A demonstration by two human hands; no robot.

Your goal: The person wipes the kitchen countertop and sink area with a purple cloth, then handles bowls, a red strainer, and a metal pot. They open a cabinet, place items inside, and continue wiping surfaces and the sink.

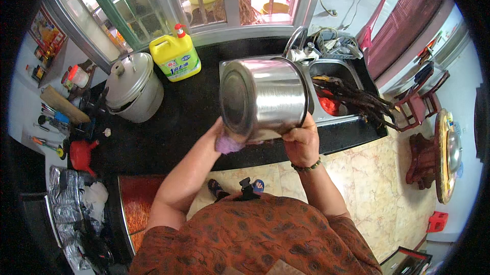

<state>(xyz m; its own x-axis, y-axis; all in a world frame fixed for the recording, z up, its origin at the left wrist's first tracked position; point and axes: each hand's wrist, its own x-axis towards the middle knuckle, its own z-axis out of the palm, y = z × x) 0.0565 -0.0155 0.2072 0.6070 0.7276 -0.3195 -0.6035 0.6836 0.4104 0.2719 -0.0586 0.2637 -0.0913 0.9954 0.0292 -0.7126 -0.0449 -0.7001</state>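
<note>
A large stainless steel pot (277, 97) is held up on its side over the front of the sink, its round base facing left. My right hand (303, 143) grips the pot's rim at the lower right, and a beaded bracelet circles that wrist. My left hand (222, 133) is at the lower left of the pot with a purple cloth (228, 144) against the pot's side; the pot and cloth hide most of its fingers. Behind the pot, the steel sink (333, 121) shows its right basin, with dark stalk-like pieces (348, 93) and a red item (330, 104) in it.
A yellow detergent jug (176, 58) and a lidded metal pot (136, 87) stand on the black counter (183, 121), left of the sink. The faucet (302, 51) rises behind the held pot. A dish rack (337, 45) is at the back right, a red kettle-like vessel (81, 154) at the left.
</note>
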